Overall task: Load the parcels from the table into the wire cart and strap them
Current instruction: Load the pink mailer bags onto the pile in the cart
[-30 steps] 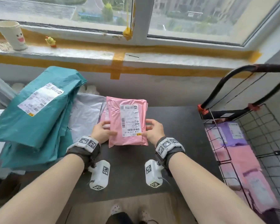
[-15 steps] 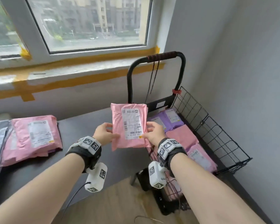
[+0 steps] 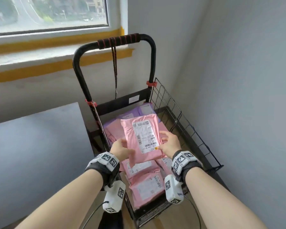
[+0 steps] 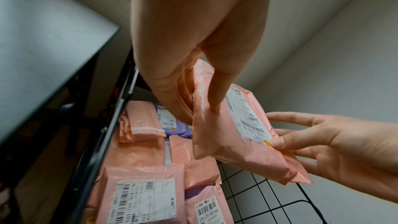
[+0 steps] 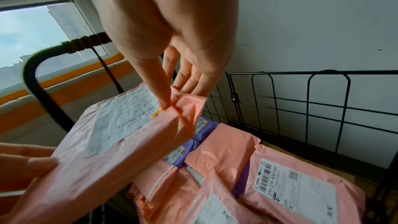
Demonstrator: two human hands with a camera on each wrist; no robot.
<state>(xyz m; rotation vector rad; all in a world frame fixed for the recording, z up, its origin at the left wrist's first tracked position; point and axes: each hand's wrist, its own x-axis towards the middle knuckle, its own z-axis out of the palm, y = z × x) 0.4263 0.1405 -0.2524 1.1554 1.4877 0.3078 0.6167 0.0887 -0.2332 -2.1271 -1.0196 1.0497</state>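
Observation:
I hold a pink parcel (image 3: 139,134) with a white label above the black wire cart (image 3: 188,128). My left hand (image 3: 122,148) pinches its left edge (image 4: 206,118), thumb on top and fingers below. My right hand (image 3: 168,142) pinches the right edge (image 5: 172,106) by the label's corner. The parcel (image 5: 120,139) hangs tilted over several pink and purple parcels (image 3: 144,184) lying in the cart. A dark strap (image 3: 114,70) hangs from the cart's padded handle (image 3: 119,41).
The dark table (image 3: 36,146) stands to the left, its edge against the cart's left side. A grey wall (image 3: 238,80) closes in the right and a window sill (image 3: 40,55) runs behind the handle. The cart's right part (image 4: 269,198) shows bare wire floor.
Both hands have carried the pink parcel from the table rightward, and it now hangs low over the parcels in the cart. The view has turned from the table to the cart.

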